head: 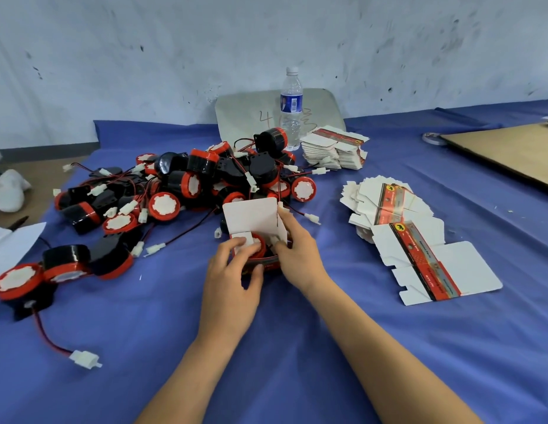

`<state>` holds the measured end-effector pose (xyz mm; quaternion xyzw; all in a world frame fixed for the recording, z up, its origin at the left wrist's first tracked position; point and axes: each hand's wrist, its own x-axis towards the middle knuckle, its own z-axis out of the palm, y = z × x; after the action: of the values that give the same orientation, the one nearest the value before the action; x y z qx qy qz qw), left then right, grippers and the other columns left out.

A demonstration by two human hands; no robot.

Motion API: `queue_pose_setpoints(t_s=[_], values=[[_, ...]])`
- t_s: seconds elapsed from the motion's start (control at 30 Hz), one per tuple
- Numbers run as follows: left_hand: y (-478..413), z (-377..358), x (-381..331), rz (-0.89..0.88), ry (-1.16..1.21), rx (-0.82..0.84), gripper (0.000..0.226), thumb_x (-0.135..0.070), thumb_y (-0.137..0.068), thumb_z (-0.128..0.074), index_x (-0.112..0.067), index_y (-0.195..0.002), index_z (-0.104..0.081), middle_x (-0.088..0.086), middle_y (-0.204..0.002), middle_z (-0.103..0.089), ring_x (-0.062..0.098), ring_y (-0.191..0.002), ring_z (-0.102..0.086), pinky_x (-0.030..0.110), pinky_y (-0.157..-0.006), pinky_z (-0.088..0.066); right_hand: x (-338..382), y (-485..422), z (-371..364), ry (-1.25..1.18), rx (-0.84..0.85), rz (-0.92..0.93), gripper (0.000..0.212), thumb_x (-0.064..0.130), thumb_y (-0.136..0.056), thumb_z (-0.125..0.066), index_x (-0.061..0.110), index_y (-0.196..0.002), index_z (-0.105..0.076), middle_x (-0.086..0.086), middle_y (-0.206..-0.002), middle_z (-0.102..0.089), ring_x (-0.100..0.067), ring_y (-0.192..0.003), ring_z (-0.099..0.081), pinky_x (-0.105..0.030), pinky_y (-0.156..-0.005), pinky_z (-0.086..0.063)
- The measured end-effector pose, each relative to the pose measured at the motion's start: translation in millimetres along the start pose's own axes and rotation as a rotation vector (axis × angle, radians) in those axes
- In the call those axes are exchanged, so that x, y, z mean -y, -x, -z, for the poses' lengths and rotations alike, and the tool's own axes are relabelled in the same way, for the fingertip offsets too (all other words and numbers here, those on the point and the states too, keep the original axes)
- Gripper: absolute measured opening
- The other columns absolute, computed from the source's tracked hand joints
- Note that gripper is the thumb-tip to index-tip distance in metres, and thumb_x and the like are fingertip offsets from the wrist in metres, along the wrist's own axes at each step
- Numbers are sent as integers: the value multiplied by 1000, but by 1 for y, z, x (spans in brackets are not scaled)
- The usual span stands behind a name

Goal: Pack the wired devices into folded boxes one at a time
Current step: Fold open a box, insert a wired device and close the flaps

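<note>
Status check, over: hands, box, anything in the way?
Holding the box: left grip, right grip; lid up. Inside, red device; not yet closed. At its far side, device pile and loose wires crowd close.

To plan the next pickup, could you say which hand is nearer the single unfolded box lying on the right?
Right. The right hand grips the open box on its right side, left of the unfolded box; the left hand grips the opposite side, farther off.
</note>
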<state>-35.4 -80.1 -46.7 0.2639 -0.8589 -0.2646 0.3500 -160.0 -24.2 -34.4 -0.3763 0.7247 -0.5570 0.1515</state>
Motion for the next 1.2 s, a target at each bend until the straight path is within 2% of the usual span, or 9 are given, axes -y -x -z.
queue_pose_setpoints(t_s=[0.1, 0.17, 0.3, 0.4, 0.5, 0.63, 0.77, 0.9, 1.2], values=[[-1, 2, 0, -22, 45, -12, 39, -3, -87, -66, -16, -124, -64, -8, -130, -55, 5, -115, -52, -2, -90, -31, 0, 3, -7, -62, 183, 69, 62, 23, -105, -36, 26, -154, 1, 5, -158, -23, -7, -143, -25, -22, -116, -22], [-3, 2, 0, -5, 72, -52, 35, -3, -88, -66, -12, -122, -66, -9, -127, -58, 6, -119, -52, -5, -91, -29, 1, 5, -10, -142, 217, 101, 56, 36, -105, -26, 27, -153, 2, 13, -161, -4, 3, -145, -6, -26, -121, -10], [-3, 3, 0, 36, 127, -98, 32, -5, -89, -65, -13, -120, -66, -8, -124, -59, -10, -117, -44, -6, -86, -30, 0, 3, -6, -294, 190, 23, 52, 17, -102, -46, 33, -148, -27, 11, -144, -45, -4, -131, -41, -19, -107, -36], [-2, 3, 1, 58, 148, -48, 41, -11, -90, -66, -23, -128, -59, -7, -135, -55, 7, -125, -50, 6, -93, -37, -1, 3, 0, -227, 199, 34, 58, 4, -91, -61, 37, -136, -42, 13, -118, -61, -10, -106, -58, -15, -82, -49], [-4, 4, 3, 14, 120, -11, 39, -14, -89, -68, -26, -125, -62, -17, -128, -54, 16, -131, -47, 25, -102, -41, 0, 3, 4, -248, 151, 41, 37, -4, -92, -54, 14, -123, -61, -6, -111, -69, -12, -96, -64, -24, -82, -53], [-5, 5, 2, -30, 151, 14, 22, -14, -88, -69, -23, -107, -72, -27, -114, -58, 4, -125, -49, 21, -100, -42, 11, 6, 10, -223, 112, 97, 35, -2, -89, -48, 7, -117, -67, -7, -110, -70, -16, -103, -62, -31, -90, -50], [-5, 4, 0, -36, 202, 125, 13, -20, -87, -69, -29, -97, -71, -21, -120, -60, 3, -118, -54, 18, -92, -45, 24, 14, 7, -331, 147, 124, 28, 33, -88, -55, 21, -103, -75, -3, -104, -72, -13, -102, -65, -27, -85, -53], [-4, 3, 0, -39, 213, 156, 25, -23, -78, -79, -23, -101, -71, -32, -123, -51, -7, -136, -31, 6, -102, -30, 22, 9, 10, -228, 51, 166, 20, 13, -96, -58, 14, -109, -74, 2, -109, -73, -8, -106, -65, -27, -95, -49], [-4, 5, -1, -79, 59, 64, 34, -29, -76, -81, -25, -108, -73, -17, -122, -64, -5, -130, -37, 38, -114, -26, 15, 4, 13, -146, 41, 192, 32, 1, -94, -56, 16, -119, -68, 10, -114, -68, 2, -112, -60, -17, -98, -44]])
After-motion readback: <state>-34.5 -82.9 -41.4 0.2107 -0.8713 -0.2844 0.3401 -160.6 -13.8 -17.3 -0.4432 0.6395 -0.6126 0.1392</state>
